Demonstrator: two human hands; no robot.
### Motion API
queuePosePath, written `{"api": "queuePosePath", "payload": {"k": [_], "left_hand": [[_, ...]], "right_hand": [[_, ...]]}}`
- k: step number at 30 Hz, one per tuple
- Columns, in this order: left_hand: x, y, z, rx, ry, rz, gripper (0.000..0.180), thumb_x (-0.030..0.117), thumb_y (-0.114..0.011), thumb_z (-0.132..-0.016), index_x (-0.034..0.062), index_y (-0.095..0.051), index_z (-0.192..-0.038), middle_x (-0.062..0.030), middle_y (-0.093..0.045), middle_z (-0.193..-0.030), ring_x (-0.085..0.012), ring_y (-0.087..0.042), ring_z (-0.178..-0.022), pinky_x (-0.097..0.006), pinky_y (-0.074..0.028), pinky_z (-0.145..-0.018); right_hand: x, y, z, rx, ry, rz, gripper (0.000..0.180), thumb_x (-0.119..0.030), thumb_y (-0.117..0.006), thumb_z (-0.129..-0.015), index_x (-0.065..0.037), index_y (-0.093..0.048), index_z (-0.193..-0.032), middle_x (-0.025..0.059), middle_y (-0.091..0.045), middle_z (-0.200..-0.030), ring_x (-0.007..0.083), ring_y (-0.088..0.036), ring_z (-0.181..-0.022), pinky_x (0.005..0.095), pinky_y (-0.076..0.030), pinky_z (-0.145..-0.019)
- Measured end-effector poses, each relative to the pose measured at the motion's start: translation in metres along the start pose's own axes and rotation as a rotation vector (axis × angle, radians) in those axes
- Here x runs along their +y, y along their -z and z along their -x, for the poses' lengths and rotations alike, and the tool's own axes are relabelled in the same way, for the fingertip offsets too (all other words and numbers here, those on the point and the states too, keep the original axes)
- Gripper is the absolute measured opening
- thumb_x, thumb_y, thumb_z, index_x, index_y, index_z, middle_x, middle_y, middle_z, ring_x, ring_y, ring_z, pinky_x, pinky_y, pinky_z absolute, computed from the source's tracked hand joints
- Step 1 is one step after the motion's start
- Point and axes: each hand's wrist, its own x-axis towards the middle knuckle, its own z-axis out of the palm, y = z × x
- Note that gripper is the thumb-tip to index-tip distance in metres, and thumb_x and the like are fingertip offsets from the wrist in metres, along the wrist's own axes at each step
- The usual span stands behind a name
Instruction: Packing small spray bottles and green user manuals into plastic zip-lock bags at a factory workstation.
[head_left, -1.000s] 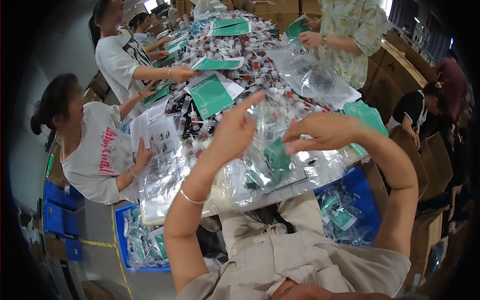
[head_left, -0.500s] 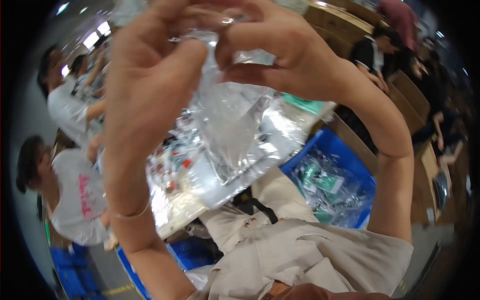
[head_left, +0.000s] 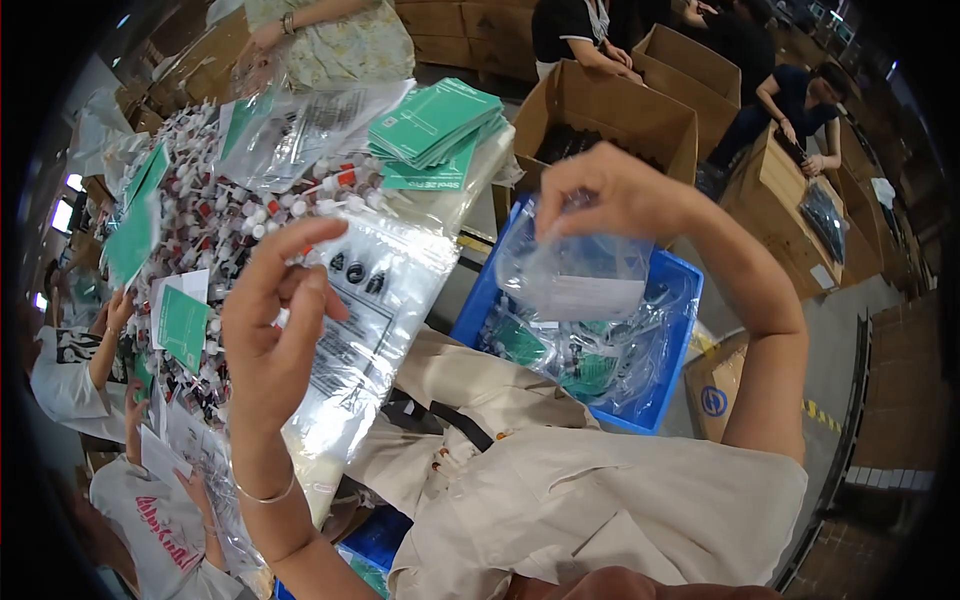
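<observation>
My right hand (head_left: pixel 605 190) pinches the top of a clear plastic bag (head_left: pixel 595 295) with a pale slip inside. It hangs over a blue bin (head_left: pixel 672 345), which holds several filled clear bags (head_left: pixel 590 365) with green cards in them. My left hand (head_left: pixel 275 315) is above the table edge, its thumb and curved fingers apart and nothing seen between them. Under and beside it lies a stack of shiny clear bags (head_left: pixel 395 290) with black print. Farther back, many small white-capped bottles (head_left: pixel 205 180) are heaped, some with red parts.
A pile of green booklets (head_left: pixel 435 125) lies at the table's far right corner. Open cardboard boxes (head_left: pixel 640 110) stand behind the bin. Co-workers work along the left side, at the far end and on the right; one sleeve (head_left: pixel 150 520) is close on the left.
My hands, raised together at a clear bag before, have come down and apart. The right has carried the bag over the blue bin; the left has let go. The view has turned.
</observation>
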Motion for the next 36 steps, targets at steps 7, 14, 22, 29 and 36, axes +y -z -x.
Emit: {"api": "queuePosePath", "payload": {"k": [7, 14, 22, 29, 36], "left_hand": [[-0.086, -0.026, 0.028, -0.163, 0.271, 0.050, 0.025, 0.003, -0.049, -0.089, 0.0036, -0.057, -0.113, -0.0049, -0.065, -0.099, -0.0095, -0.060, -0.066, -0.022, -0.048, -0.057], [-0.150, -0.046, 0.076, 0.047, 0.320, -0.435, 0.028, 0.017, -0.060, -0.086, 0.0014, -0.057, -0.108, -0.0123, -0.063, -0.092, -0.0242, -0.062, -0.075, -0.033, -0.048, -0.065], [-0.189, -0.105, 0.024, 0.408, 0.071, -0.890, 0.043, 0.035, -0.068, -0.079, -0.0002, -0.051, -0.098, -0.0171, -0.050, -0.106, -0.0340, -0.047, -0.103, -0.049, -0.037, -0.088], [-0.217, -0.101, 0.035, 0.309, 0.147, -0.980, 0.035, 0.025, -0.063, -0.080, -0.0004, -0.054, -0.102, -0.0114, -0.052, -0.107, -0.0284, -0.045, -0.111, -0.056, -0.028, -0.099], [-0.209, -0.073, 0.049, 0.380, 0.061, -0.442, 0.012, 0.010, -0.055, -0.083, 0.0003, -0.054, -0.090, -0.0148, -0.055, -0.096, -0.0339, -0.051, -0.093, -0.046, -0.037, -0.090]], "right_hand": [[0.053, -0.042, 0.091, -0.162, -0.425, -0.138, 0.009, -0.009, -0.067, -0.077, -0.004, -0.061, -0.076, 0.0021, -0.058, -0.069, 0.0103, -0.055, -0.069, 0.0256, -0.045, -0.063], [0.155, -0.093, 0.251, -0.957, -0.902, 0.137, 0.034, -0.026, -0.075, -0.071, -0.009, -0.069, -0.100, 0.0085, -0.068, -0.100, 0.0253, -0.064, -0.092, 0.0352, -0.049, -0.079], [0.122, -0.134, 0.090, -0.483, -0.403, 0.225, 0.034, -0.022, -0.064, -0.081, -0.003, -0.060, -0.109, 0.0167, -0.064, -0.099, 0.0355, -0.060, -0.091, 0.0415, -0.047, -0.080], [0.079, -0.130, -0.013, -0.576, -0.214, 0.002, 0.032, -0.022, -0.060, -0.087, 0.000, -0.059, -0.110, 0.0155, -0.065, -0.100, 0.0273, -0.065, -0.085, 0.0371, -0.051, -0.073], [0.074, -0.144, -0.095, -0.215, -0.390, -0.392, 0.029, -0.023, -0.059, -0.090, 0.002, -0.060, -0.105, 0.0087, -0.064, -0.080, 0.0125, -0.062, -0.068, 0.0277, -0.051, -0.056]]}}
